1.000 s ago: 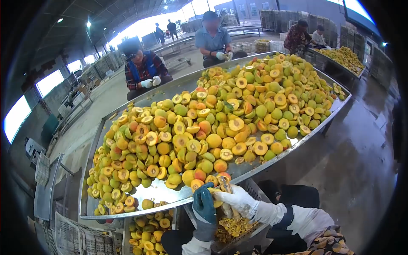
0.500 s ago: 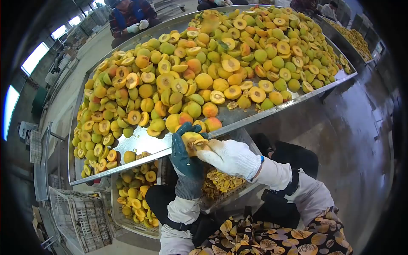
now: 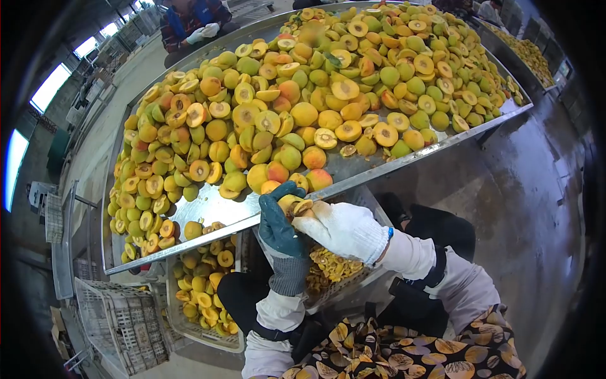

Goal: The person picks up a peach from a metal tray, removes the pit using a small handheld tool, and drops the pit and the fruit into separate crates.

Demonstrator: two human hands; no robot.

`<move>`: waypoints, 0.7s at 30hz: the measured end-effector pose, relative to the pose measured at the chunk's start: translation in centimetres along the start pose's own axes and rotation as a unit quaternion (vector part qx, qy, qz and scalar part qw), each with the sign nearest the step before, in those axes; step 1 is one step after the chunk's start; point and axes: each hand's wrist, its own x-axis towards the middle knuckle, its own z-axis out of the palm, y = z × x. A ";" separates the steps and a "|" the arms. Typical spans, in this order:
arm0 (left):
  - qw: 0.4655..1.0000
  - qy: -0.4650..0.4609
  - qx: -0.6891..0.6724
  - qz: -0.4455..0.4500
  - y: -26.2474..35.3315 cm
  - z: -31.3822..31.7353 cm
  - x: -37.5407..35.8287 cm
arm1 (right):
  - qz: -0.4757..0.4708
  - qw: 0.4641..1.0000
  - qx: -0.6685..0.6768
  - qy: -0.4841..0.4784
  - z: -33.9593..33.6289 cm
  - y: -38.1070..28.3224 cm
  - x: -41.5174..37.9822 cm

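My left hand (image 3: pixel 282 221), in a dark green coated glove, is closed around a yellow peach half (image 3: pixel 294 205) at the near rim of the metal table (image 3: pixel 353 179). My right hand (image 3: pixel 344 228), in a white knit glove, touches the same fruit from the right with its fingers pressed together. Whether a tool sits in those fingers is hidden. Halved peaches (image 3: pixel 265 121), many with brown pits, lie heaped on the table just beyond both hands. Below them, a crate holds yellow fruit pieces (image 3: pixel 334 268).
A crate of peach halves (image 3: pixel 205 294) stands below the table's left part, with empty stacked crates (image 3: pixel 126 322) further left. Across the table, a person in white gloves (image 3: pixel 203 33) sits at the far edge. Another fruit-laden table (image 3: pixel 527 60) is at the upper right.
Both hands have shifted slightly, with the fruit still between them. The cut piece at my right fingertips has turned. The far person's gloved hands have moved closer together.
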 end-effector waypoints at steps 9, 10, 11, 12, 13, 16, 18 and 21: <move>0.994 -0.069 0.079 0.027 1.0 0.5 0.3 | 0.324 0.777 0.462 -0.278 -2.9 0.2 0.6; 0.992 -0.092 0.079 0.031 1.2 0.4 0.5 | 0.335 0.758 0.487 -0.276 -2.7 0.4 0.5; 0.990 -0.096 0.105 0.020 1.4 0.3 0.6 | 0.337 0.751 0.496 -0.277 -2.7 0.3 0.3; 0.986 -0.100 0.131 0.009 1.5 0.3 0.7 | 0.332 0.767 0.477 -0.273 -2.6 0.3 0.2; 0.982 -0.104 0.158 -0.002 1.6 0.4 0.8 | 0.327 0.782 0.458 -0.268 -2.5 0.2 0.1; 0.970 -0.109 0.210 0.065 0.6 0.7 0.8 | 0.351 0.633 0.620 -0.303 -2.2 2.0 -0.4; 0.972 -0.146 0.181 0.048 0.2 0.6 1.2 | 0.342 0.532 0.705 -0.320 -2.4 2.9 -0.9; 0.971 -0.177 0.156 0.024 0.4 0.6 1.9 | 0.317 0.537 0.714 -0.316 -2.8 2.5 -0.9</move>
